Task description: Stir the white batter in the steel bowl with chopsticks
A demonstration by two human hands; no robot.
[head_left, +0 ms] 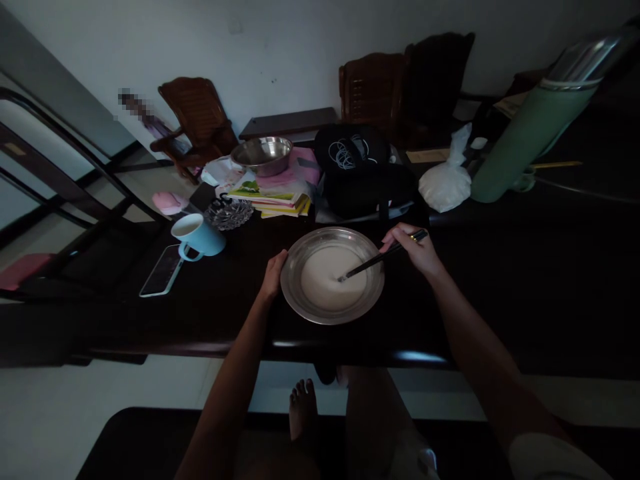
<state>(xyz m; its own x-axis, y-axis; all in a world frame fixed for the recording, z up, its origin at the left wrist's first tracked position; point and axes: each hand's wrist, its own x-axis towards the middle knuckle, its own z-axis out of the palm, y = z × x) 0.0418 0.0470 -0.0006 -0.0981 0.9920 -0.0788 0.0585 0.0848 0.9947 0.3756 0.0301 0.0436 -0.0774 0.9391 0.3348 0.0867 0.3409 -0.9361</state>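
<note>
On the near side of a dark wooden counter (pixel 525 287), a wide metal bowl (pixel 294 283) holds a pale, smooth liquid (pixel 330 290). The right hand (pixel 413 248) has its grip closed around dark chopsticks (pixel 373 261) over the right rim; they slant down to the left, their tips in the liquid near the bowl's middle. The left hand (pixel 273 275) touches the bowl's left rim; part of it is hidden, so I cannot tell how far its grip is closed.

Left of the bowl, a light-blue mug (pixel 210 239) is just beside a smartphone (pixel 163 270) with a pale edge. Beyond the mug lies a cut-glass dish (pixel 230 215). Farther back, a smaller steel basin (pixel 250 162) is on a pile with pink wrapping (pixel 304 163), next to some booklets (pixel 280 204). A black bag (pixel 367 183) occupies the far middle. To its right are a knotted plastic bag (pixel 445 187) of white powder and a green thermos (pixel 533 140) with a metallic top.
</note>
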